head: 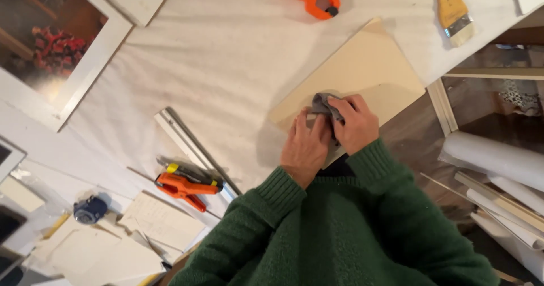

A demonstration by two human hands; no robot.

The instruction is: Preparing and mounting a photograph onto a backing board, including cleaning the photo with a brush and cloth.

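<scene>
Together, our left hand point(306, 144) and right hand point(355, 124) have their fingers curled around a grey cloth point(324, 103), pressing it onto the beige board point(362, 71). That board overhangs the table's point(226, 48) right edge.

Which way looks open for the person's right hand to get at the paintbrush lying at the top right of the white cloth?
Probably straight across: the right hand holds a grey cloth, and nothing stands between it and the paintbrush.
</scene>
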